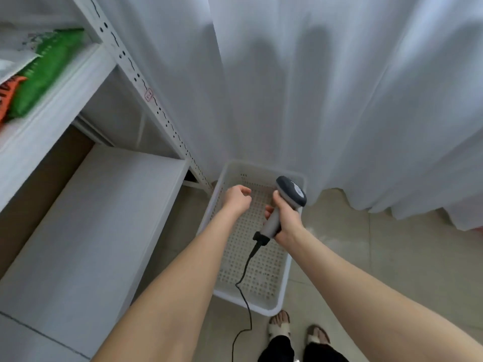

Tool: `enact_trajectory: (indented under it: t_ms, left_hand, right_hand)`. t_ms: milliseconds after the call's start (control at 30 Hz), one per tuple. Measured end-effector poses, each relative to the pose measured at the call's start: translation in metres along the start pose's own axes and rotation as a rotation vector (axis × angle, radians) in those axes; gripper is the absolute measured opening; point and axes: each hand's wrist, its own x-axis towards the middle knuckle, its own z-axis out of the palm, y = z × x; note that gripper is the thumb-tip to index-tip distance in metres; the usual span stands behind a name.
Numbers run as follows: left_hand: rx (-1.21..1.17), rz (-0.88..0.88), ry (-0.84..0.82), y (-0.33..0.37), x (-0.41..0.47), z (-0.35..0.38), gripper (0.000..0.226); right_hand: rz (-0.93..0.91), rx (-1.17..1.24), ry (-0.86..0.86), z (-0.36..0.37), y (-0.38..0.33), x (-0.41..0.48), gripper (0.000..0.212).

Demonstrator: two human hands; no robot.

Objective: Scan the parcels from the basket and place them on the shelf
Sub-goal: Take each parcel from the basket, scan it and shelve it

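Far left: white metal shelf (60,97). Upper board carries parcels: a green parcel (44,71) lying flat, an orange parcel (6,97) touching its near end, and a white parcel (13,48) behind them. The lower board (86,231) shows only its bare surface.

Centre: left hand (236,199) hovers over the basket (243,301), fingers loosely curled inward, thumb apart from them, nothing in its grasp, touching nothing. The basket is white perforated plastic, on the tiled floor just beside the shelf's foot; no parcels inside.

Right of that: right hand (286,220) wraps firmly round the grey handle of the scanner (291,190), dark head up and pointing away. Black cable (244,273) trails from the handle's base across the basket to the floor.

Behind: white curtain (313,87). Bottom edge: sandalled feet (281,327).
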Motion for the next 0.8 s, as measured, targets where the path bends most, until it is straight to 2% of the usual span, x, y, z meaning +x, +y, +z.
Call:
enact_trajectory:
  t_ms: [200,333,533,600,700,800]
  left_hand:
    - [-0.011,-0.063,0.037,-0.031,0.065,0.049,0.024]
    - [0.079,-0.104,-0.040,-0.056,0.122,0.089,0.022]
    - [0.009,-0.179,-0.184,-0.086,0.212,0.184,0.041]
    - [-0.035,-0.188,-0.218,-0.095,0.242,0.213,0.043]
    - [-0.061,-0.196,-0.242,-0.114,0.288,0.248,0.046]
    - [-0.061,-0.195,-0.252,-0.133,0.326,0.274,0.048]
  right_hand:
    - [0.024,-0.025,0.161,-0.009,0.003,0.100,0.025]
    - [0.027,-0.042,0.246,-0.016,0.005,0.170,0.024]
    - [0.060,-0.145,0.216,-0.030,0.013,0.287,0.026]
    - [0.063,-0.171,0.189,-0.033,0.020,0.331,0.027]
    - [0.087,-0.226,0.164,-0.039,0.036,0.394,0.039]
    - [0.091,-0.274,0.186,-0.052,0.046,0.444,0.039]
